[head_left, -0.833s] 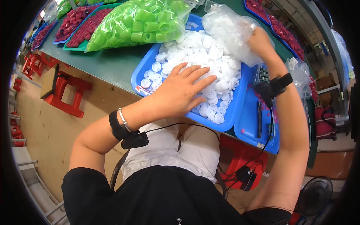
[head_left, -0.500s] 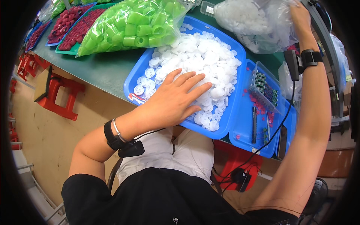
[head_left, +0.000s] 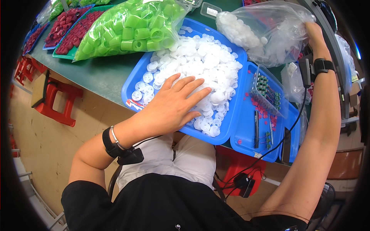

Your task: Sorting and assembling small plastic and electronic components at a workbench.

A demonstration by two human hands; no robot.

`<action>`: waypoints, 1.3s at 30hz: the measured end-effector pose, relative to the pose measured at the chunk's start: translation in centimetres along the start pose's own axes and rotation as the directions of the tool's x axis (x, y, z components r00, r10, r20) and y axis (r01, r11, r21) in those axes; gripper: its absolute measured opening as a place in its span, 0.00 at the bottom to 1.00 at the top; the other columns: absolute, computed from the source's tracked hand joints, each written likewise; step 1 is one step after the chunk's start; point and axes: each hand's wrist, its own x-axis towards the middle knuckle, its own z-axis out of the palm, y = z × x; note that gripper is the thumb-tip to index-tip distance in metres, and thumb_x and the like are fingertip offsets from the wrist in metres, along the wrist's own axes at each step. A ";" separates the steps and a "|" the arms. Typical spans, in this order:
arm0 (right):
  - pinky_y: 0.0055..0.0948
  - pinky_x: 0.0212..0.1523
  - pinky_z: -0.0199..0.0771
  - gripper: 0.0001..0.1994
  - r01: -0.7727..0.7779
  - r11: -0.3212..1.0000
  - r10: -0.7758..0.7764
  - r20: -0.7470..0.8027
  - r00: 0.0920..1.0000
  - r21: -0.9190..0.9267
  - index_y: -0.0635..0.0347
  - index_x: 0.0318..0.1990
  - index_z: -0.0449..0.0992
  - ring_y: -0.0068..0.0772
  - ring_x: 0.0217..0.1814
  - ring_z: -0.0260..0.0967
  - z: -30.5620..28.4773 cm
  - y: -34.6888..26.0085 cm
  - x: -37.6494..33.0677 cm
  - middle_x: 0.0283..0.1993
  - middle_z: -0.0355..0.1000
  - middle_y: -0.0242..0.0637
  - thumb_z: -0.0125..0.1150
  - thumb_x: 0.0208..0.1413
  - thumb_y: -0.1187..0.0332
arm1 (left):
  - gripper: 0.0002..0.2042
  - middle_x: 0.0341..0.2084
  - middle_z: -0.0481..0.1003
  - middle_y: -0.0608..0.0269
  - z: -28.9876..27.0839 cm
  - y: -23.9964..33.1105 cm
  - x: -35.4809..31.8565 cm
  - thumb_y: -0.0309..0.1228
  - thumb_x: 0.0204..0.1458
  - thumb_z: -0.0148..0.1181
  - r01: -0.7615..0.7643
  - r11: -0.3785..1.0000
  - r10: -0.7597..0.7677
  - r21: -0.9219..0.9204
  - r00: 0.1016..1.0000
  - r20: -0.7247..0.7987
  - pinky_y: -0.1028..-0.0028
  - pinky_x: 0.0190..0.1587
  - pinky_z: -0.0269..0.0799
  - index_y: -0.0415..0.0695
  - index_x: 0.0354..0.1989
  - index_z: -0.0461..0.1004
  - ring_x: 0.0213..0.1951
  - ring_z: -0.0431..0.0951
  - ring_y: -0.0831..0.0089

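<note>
A heap of small white round plastic discs (head_left: pixel 206 57) fills a blue tray (head_left: pixel 238 73) in front of me. My left hand (head_left: pixel 173 102) lies palm down on the near side of this heap, fingers spread, holding nothing that I can see. At the upper right, my right hand (head_left: pixel 316 35) grips the right end of a clear plastic bag (head_left: pixel 281 44). White plastic pieces (head_left: pixel 238 32) are bunched at the bag's left end. My right fingertips are partly hidden by the plastic.
A bag of green plastic rings (head_left: pixel 131 34) overlaps the tray's far left edge. Trays of dark red parts (head_left: pixel 71 29) stand farther left. On the right, a second blue tray (head_left: pixel 244 134) holds a clear box of circuit boards (head_left: pixel 266 90). A cable (head_left: pixel 287 134) hangs from my right wrist.
My right hand has moved slightly down and right with the bag's end. The bag looks more stretched out, its white pieces bunched leftward. My left hand stays on the heap.
</note>
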 end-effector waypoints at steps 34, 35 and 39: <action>0.39 0.50 0.78 0.15 -0.162 0.029 0.413 0.136 0.901 0.986 0.66 0.54 0.68 0.41 0.50 0.73 4.1 -12.7 -9.2 0.52 0.71 0.43 0.51 0.63 0.69 | 0.25 0.58 0.66 0.54 0.5 -0.5 -0.2 0.32 0.49 0.62 0.010 1.000 -0.010 -0.021 1.000 -0.020 0.54 0.65 0.52 0.48 0.58 0.66 0.61 0.63 0.57; 0.40 0.53 0.77 0.14 -0.091 -0.057 0.422 0.106 0.900 0.994 0.67 0.54 0.68 0.42 0.50 0.73 2.9 -12.3 -8.4 0.52 0.71 0.44 0.50 0.63 0.71 | 0.25 0.58 0.66 0.54 0.6 -0.4 -0.1 0.32 0.49 0.61 0.007 1.000 -0.007 -0.022 0.999 -0.032 0.54 0.65 0.52 0.48 0.58 0.66 0.61 0.63 0.58; 0.37 0.57 0.73 0.15 -0.010 -0.213 -0.137 -0.020 0.990 0.977 0.66 0.55 0.68 0.38 0.53 0.72 2.2 -21.5 -10.2 0.52 0.72 0.44 0.52 0.62 0.71 | 0.25 0.58 0.66 0.54 0.2 -0.2 -0.3 0.32 0.50 0.61 0.031 0.999 -0.031 -0.006 0.999 -0.017 0.54 0.65 0.52 0.48 0.58 0.66 0.61 0.63 0.57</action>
